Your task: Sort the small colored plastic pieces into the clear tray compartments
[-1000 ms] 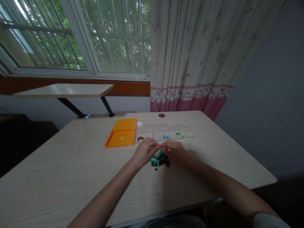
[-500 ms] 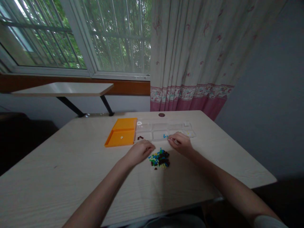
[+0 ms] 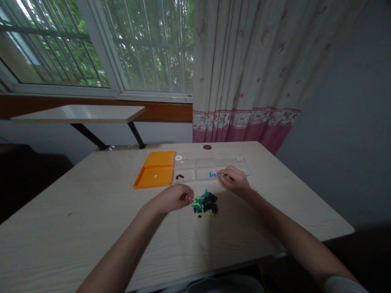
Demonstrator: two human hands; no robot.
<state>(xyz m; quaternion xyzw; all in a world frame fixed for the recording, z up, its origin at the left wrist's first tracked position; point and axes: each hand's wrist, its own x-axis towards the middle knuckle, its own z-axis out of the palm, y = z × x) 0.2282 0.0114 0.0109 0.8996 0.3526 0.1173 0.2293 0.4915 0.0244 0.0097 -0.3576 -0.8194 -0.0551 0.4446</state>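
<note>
A heap of tiny building bricks (image 3: 209, 203) in brown, blue, green and yellow lies on the table. My left hand (image 3: 177, 197) is at the heap's left edge, fingers pinched together; what they hold, if anything, is too small to make out. My right hand (image 3: 236, 180) is over the clear divided box (image 3: 195, 173), thumb and finger closed on what looks like a small greenish brick. Just left of those fingertips, blue bricks (image 3: 211, 174) lie in one compartment. Brown bricks (image 3: 179, 176) are in the compartment farther left.
An orange open case (image 3: 148, 178) with one pale brick (image 3: 156, 176) in it adjoins the clear box on the left. Behind, a raised shelf (image 3: 82, 114) on black legs stands at the table's back left. A curtain (image 3: 238, 81) hangs behind the table.
My left hand has moved slightly down and left, its fingertips now at the heap's left edge. The right hand has shifted slightly right and stays over the clear box.
</note>
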